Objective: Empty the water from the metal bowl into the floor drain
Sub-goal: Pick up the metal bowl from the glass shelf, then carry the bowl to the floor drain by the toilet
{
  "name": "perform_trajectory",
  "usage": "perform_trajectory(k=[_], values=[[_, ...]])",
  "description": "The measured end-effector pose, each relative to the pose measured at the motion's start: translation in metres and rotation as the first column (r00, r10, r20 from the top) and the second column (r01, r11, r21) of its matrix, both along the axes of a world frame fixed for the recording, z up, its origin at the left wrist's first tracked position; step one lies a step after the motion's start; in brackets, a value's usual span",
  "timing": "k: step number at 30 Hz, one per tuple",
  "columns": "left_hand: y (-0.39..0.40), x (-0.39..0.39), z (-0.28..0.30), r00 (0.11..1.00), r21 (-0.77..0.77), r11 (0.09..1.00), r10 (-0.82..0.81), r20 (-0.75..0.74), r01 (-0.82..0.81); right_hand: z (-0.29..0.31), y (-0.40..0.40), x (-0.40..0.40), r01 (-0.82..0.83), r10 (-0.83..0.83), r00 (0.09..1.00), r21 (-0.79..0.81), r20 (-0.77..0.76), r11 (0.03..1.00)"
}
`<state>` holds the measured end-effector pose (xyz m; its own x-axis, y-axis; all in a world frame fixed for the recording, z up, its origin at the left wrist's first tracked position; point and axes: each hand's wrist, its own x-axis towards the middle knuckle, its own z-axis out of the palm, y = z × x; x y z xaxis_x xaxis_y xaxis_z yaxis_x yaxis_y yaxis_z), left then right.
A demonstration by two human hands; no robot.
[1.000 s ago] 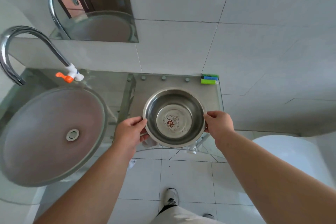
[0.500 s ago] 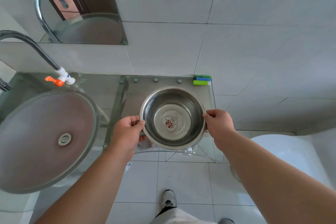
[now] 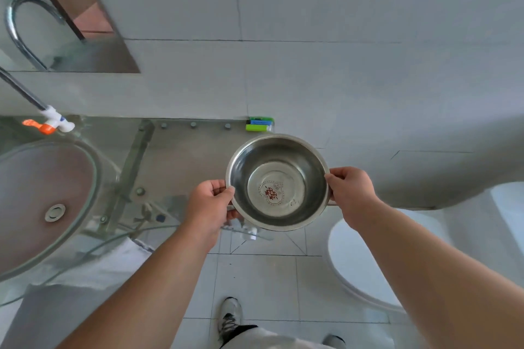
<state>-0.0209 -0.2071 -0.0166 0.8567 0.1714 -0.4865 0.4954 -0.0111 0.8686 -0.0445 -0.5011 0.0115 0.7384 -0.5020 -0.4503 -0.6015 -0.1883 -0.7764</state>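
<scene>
Grey-white tiling covers the wall (image 3: 340, 37) ahead and the floor (image 3: 255, 278) below. A mirror (image 3: 56, 22) is set into the wall at upper left and reflects a curved chrome spout. A glass vanity counter (image 3: 184, 156) runs along the wall's foot, carrying a round glass basin (image 3: 34, 201) at left with a metal drain fitting (image 3: 55, 212) in its bottom. A white toilet (image 3: 368, 263) stands at lower right, partly hidden behind the right forearm.

The metal bowl (image 3: 278, 181) is held level in the air, over the right end of the counter and partly beyond its edge, with the toilet just to its right and below. It is upright, mouth toward the camera. A red heart-shaped emblem shows on its base; whether water lies in it cannot be told from the sheen alone.

The left hand (image 3: 209, 204) is closed on the bowl's left rim, thumb over the lip and fingers curled beneath. The right hand (image 3: 350, 193) grips the right rim the same way. Both forearms extend from the bottom of the view.

A chrome faucet pipe (image 3: 22, 91) ends over the basin in a white tap with an orange lever (image 3: 49, 122). Two lighters (image 3: 258, 124), one green and one blue, lie on the counter's back corner against the wall. A laced shoe (image 3: 230, 317) shows on the floor tiles below the bowl
</scene>
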Motion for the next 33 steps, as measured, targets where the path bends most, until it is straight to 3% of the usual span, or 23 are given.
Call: perform_trajectory(k=[8, 15, 22, 33], values=[[-0.119, -0.046, -0.009, 1.000, -0.001, 1.000, -0.005, -0.022, 0.005, -0.006, -0.117, -0.047, -0.034, 0.034, 0.999, -0.028, -0.013, 0.999], [-0.172, -0.072, -0.026, 0.998, 0.073, 0.996, -0.055, -0.043, 0.058, -0.028, -0.163, -0.081, -0.011, 0.010, 0.999, -0.022, -0.049, 1.000], [-0.176, -0.091, -0.080, 0.991, 0.231, 0.965, -0.111, -0.076, 0.126, -0.090, -0.160, -0.113, 0.044, -0.039, 0.992, 0.037, -0.123, 0.998], [-0.129, -0.111, -0.219, 0.963, 0.209, 0.964, -0.112, -0.245, 0.166, -0.239, -0.114, -0.146, 0.113, -0.087, 0.981, 0.152, -0.172, 0.982]])
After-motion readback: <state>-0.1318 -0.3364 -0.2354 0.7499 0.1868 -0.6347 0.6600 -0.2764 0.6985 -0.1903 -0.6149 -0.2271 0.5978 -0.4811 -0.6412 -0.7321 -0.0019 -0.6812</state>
